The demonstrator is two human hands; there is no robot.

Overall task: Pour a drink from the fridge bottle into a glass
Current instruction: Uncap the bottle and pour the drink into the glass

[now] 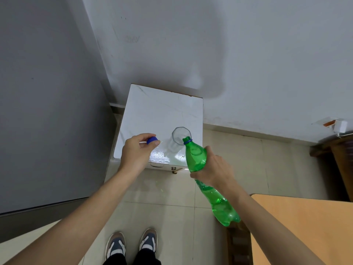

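Observation:
A green plastic bottle (196, 155) is tilted with its open mouth at the rim of a clear glass (178, 139). My right hand (214, 166) grips the bottle around its middle. The glass stands upright near the front right of a small white cabinet top (152, 109). My left hand (138, 150) hovers left of the glass and pinches the blue bottle cap (152, 140) between thumb and fingers. Whether liquid is flowing I cannot tell.
A grey fridge side (49, 104) rises on the left, close against the cabinet. A wooden table corner (298, 224) lies at the lower right. Behind is a white wall. Tiled floor (172, 196) and my two shoes (131, 243) are below.

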